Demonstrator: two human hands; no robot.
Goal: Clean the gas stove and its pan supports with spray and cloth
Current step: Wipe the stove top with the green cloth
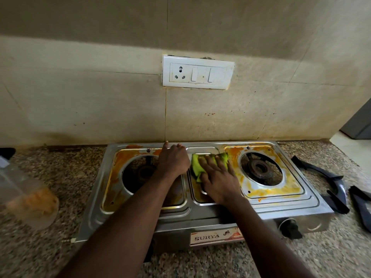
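A steel two-burner gas stove (285,205) sits on the counter, smeared with orange-yellow stains around both burner openings. My right hand (217,182) lies flat on a green cloth (197,164), pressing it on the stove's middle panel. My left hand (173,160) rests palm-down on the stove top by the left burner opening (136,173), fingers toward the wall, holding nothing. The right burner (261,168) is bare. Two dark pan supports (329,183) (361,205) lie on the counter right of the stove.
A clear spray bottle (26,197) with orange liquid stands blurred at the left on the speckled granite counter (60,177). A white socket and switch plate (197,72) is on the stained tiled wall behind. The stove's black knob (291,227) faces me at front right.
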